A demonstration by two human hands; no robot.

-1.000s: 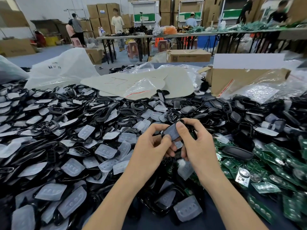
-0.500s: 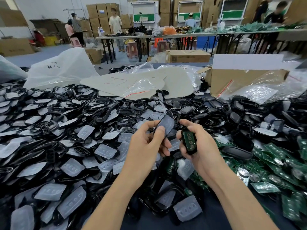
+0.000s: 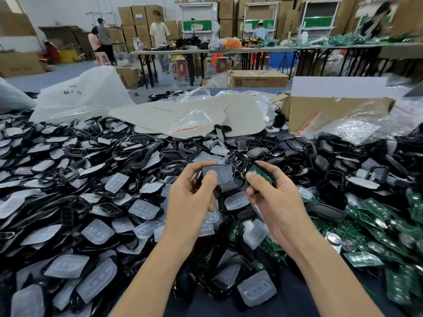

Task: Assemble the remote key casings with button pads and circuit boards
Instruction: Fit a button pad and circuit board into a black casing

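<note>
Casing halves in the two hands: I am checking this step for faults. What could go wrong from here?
1. The left hand holds a casing frame with the button pad under its thumb; the pad could slip from its seat as the halves meet.
2. The right hand grips the other casing half with the green circuit board; a tilted board could get pinched.
3. A dropped part would likely vanish into the pile of loose pads and casings below.
</note>
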